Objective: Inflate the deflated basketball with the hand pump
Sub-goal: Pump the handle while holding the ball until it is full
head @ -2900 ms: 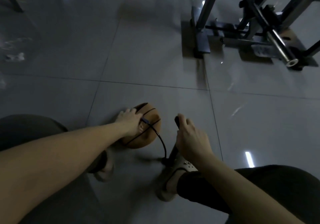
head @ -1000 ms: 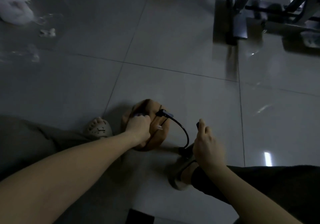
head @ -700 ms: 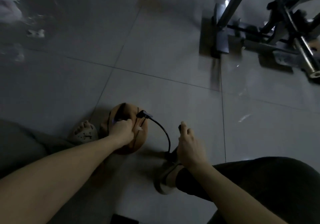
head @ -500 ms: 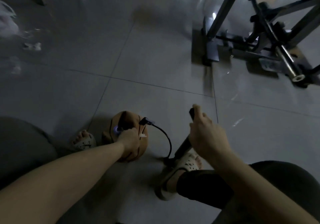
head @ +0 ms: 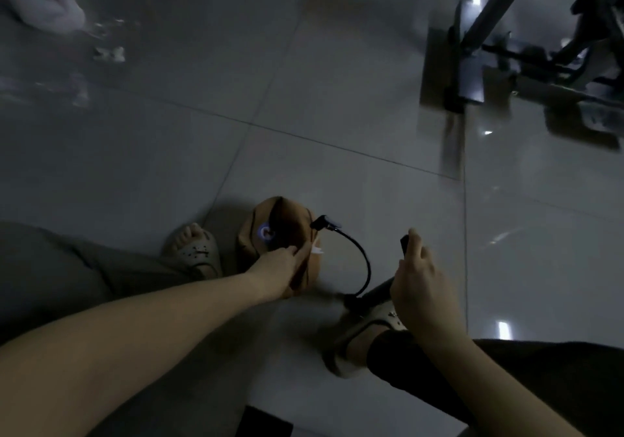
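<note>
a grey tiled floor fills the view, and a dark metal frame is seen at the far right, well apart from the work. near the middle the basketball lies on the floor, just right of the left sandal. it is caved in and folded on itself, far from round. the left hand is laid on its near side with the fingers curled over the skin, so that the ball is held steady. to the right the hand pump is leaned on the floor, its foot just beside the right sandal; whether it is trodden down cannot be told. the right hand is wrapped round the pump handle, of which only the black far end is shown. a black hose is arched from the pump's foot to a connector at the far right edge of the ball. the needle and valve are hidden, so a sound seat cannot be confirmed.

the set-up is judged to be done: the pump is placed, the hose is led to the ball and both hands are in position. the pumping itself is judged to be at an early stage, since so little shape is shown by the ball. nearly all the strokes are reckoned to be left, and after them the withdrawal of the needle.
</note>
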### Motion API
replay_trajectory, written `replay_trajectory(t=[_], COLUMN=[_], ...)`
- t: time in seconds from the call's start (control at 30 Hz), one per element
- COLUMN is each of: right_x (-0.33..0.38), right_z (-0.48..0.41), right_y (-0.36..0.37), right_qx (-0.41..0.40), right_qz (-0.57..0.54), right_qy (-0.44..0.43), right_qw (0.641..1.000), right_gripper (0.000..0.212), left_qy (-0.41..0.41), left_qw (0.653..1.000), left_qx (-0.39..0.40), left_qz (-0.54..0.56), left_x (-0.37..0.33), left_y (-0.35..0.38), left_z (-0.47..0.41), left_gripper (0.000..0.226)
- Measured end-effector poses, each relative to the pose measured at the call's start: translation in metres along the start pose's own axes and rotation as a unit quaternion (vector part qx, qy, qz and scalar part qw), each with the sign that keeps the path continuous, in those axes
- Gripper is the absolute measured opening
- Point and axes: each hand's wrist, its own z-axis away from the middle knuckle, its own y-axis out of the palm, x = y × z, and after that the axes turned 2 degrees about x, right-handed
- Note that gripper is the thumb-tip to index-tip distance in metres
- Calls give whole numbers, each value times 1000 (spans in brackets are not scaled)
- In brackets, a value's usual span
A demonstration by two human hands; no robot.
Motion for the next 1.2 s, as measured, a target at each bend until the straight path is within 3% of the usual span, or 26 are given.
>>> replay_trajectory(t=[0.23,0.43,0.53,0.7,0.8,1.03,1.2], right_x=[-9,-3,8,23,24,11,-2], right_z=[-16,-13,-5,-12,-7,23,10], right_y=[44,35,7,-72,-99,-19,20], right_qx=[43,102,104,-8,-53,-2,27], right_qz=[18,11,15,66,41,15,31], right_qy=[18,24,2,-44,-37,8,25], right_qw=[999,994,995,997,997,1000,999], right_gripper=[56,64,65,45,39,58,60], left_qy=[28,39,30,50,71,55,40], left_qw=[979,957,959,962,964,976,979], left_qx=[-55,-29,-14,-15,-36,-14,-24], left_qz=[-195,-285,-283,-269,-255,-211,-197], left_x=[8,-8,-17,-18,-16,-12,-17], left_y=[7,-2,-13,-25,-26,-14,-16], left_z=[2,-5,-6,-4,-2,-20,-17], left_gripper=[103,93,87,99,99,103,104])
